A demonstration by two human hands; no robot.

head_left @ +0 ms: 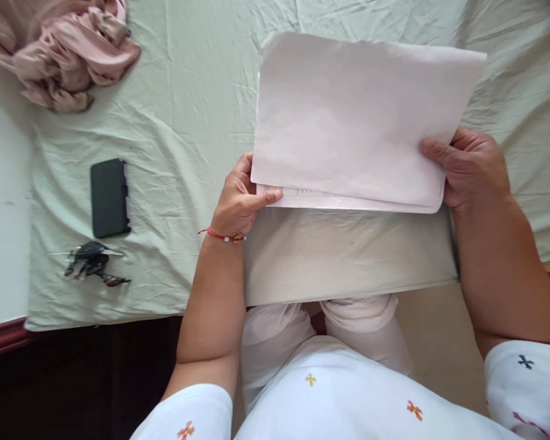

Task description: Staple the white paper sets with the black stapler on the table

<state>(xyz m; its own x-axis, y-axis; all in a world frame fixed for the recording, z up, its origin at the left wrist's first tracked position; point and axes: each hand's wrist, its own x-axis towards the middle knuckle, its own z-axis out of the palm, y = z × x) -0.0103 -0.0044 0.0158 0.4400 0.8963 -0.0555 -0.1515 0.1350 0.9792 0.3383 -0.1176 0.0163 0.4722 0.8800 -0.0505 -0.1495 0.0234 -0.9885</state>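
Head view: left hand [239,201] and right hand [472,168] grip opposite edges of a sheaf of papers [357,116] above the bed sheet [187,122]; pinching both corners evenly should keep pages aligned

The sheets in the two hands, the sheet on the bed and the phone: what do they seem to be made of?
The sheets look like thin matte paper: flat, sharp-edged, faint print at the lower edge. The left hand and right hand pinch their sides. The bed sheet looks like woven cloth, pale green and creased. The phone seems to have a matte black plastic or rubber case.
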